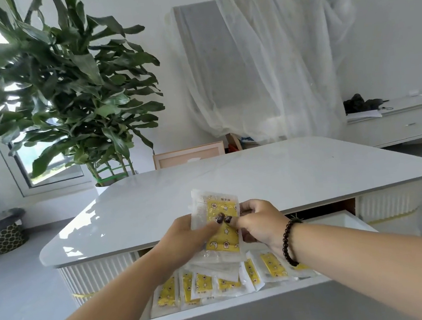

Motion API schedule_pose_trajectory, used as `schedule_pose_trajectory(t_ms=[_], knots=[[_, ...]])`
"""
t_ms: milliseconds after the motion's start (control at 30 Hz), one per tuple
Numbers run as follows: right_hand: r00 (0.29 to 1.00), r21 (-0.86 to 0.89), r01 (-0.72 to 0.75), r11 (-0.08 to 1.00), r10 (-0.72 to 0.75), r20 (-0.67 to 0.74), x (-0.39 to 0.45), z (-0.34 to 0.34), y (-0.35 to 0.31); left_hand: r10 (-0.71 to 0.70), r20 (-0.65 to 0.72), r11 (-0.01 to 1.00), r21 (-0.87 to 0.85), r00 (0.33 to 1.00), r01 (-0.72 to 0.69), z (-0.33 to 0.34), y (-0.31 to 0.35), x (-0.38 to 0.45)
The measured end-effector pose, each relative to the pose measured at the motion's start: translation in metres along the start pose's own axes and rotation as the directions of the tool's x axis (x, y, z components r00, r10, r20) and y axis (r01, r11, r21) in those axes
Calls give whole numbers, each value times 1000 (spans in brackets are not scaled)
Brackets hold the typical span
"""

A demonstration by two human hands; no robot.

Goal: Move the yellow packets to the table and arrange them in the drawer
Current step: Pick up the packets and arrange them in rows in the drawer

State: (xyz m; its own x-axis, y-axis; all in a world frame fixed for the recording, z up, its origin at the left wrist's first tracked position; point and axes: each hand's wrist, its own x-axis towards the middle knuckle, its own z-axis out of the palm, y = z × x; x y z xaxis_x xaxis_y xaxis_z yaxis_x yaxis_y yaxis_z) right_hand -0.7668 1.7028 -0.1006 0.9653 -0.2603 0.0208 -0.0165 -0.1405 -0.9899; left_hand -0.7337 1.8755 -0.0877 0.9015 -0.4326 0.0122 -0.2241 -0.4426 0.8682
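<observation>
Two bare hands meet over an open white drawer (243, 307) pulled out from a white table with a glossy marble-look top (257, 176). The left hand (186, 234) and right hand (260, 222) both pinch a small stack of clear plastic packets with yellow cartoon-print inserts (222, 225), thumbs pressed on its front, holding it upright between them, just above the drawer. More yellow packets (215, 282) lie overlapping in a row inside the drawer, directly below the hands. The right wrist wears a dark beaded bracelet (288, 242). A tall leafy green plant (66, 90) stands behind the table.
</observation>
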Motion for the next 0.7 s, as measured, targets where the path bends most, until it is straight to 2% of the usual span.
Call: schedule_pose_trajectory(t_ms=[67, 167, 267, 367, 433, 533, 700], knots=[[1000, -47, -3, 999, 4, 24, -6, -4, -1, 48, 38, 997, 64, 998, -51, 2, 1, -2], [994, -160, 29, 987, -12, 106, -14, -12, -5, 140, 25, 967, 211, 990, -142, 2, 4, -5], [973, -373, 231, 899, -213, 90, -17, -20, -9, 170, 88, 904, 382, 981, -191, 1, 5, -9], [910, -488, 415, 768, -346, 230, -20, -25, -11, 176, 171, 827, 509, 970, -239, 6, 9, -15], [892, -540, 450, 711, -331, 306, -22, -26, -10, 170, 210, 812, 523, 963, -258, 8, 9, -17], [888, -576, 455, 680, -299, 348, -22, -27, -6, 151, 241, 807, 530, 959, -260, 7, 8, -17], [887, -505, 420, 754, -224, 403, -20, -28, -1, 124, 276, 816, 518, 953, -256, 5, 6, -20]])
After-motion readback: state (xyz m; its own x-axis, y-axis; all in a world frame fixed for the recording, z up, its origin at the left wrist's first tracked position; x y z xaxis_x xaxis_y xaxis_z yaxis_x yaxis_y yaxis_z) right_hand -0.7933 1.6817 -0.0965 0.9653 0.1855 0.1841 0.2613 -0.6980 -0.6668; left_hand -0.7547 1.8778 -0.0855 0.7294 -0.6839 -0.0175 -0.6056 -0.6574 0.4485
